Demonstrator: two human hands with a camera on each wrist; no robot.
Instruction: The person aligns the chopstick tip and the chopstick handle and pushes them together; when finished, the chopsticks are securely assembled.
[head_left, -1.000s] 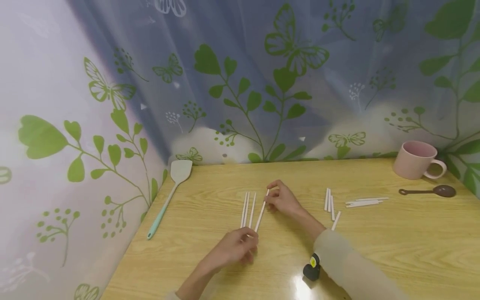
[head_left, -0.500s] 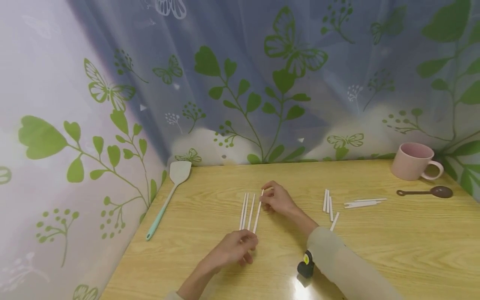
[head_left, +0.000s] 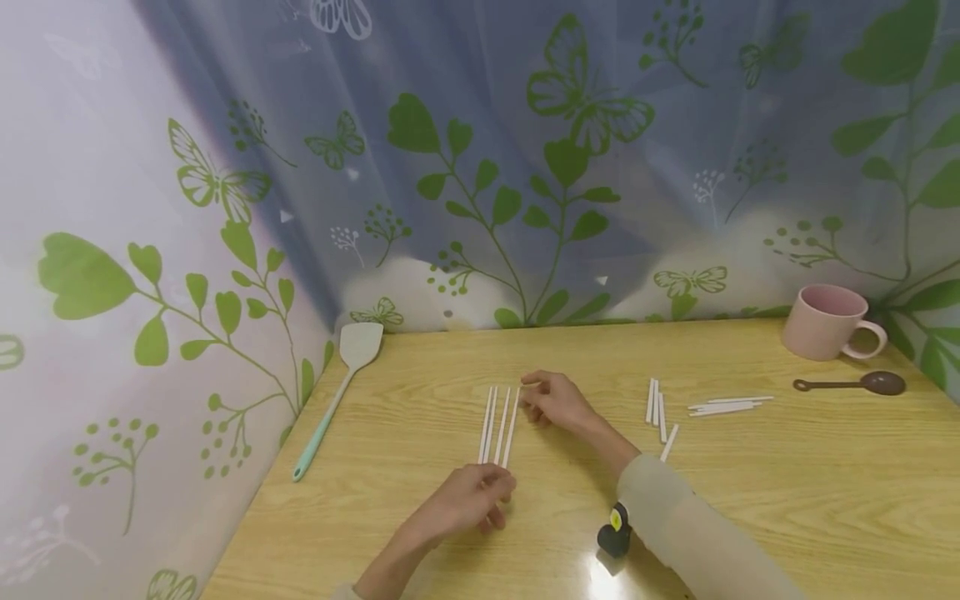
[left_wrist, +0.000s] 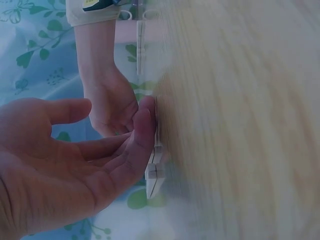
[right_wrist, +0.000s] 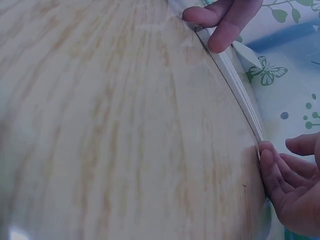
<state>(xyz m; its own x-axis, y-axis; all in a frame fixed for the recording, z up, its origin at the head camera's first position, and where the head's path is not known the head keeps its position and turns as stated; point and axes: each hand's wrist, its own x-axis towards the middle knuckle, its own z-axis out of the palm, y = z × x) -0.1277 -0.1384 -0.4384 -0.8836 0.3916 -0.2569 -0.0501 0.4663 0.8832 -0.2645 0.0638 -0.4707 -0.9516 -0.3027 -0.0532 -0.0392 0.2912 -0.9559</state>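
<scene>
Several thin white sticks (head_left: 499, 427) lie side by side on the wooden table, close to upright in the head view. My left hand (head_left: 467, 500) rests at their near ends, its fingers gently bent against them. At the far end of the rightmost stick is my right hand (head_left: 557, 402), its fingertips touching or nearly touching the tip. In the right wrist view, the right thumb stands apart from the fingers (right_wrist: 274, 175). The left wrist view shows the left thumb (left_wrist: 72, 111) raised away from its fingers too. Neither hand pinches a stick.
To the right lie more white sticks in two loose groups (head_left: 657, 407) (head_left: 726, 407). Beyond them are a brown spoon (head_left: 885, 383) and a pink mug (head_left: 823, 323). A spatula (head_left: 337, 400) with a green handle lies left. A patterned curtain (head_left: 480, 167) hangs behind the table.
The rightmost stick has come left, from a slant to nearly parallel with the others. My right hand has moved left with it and let go. The left hand has barely moved.
</scene>
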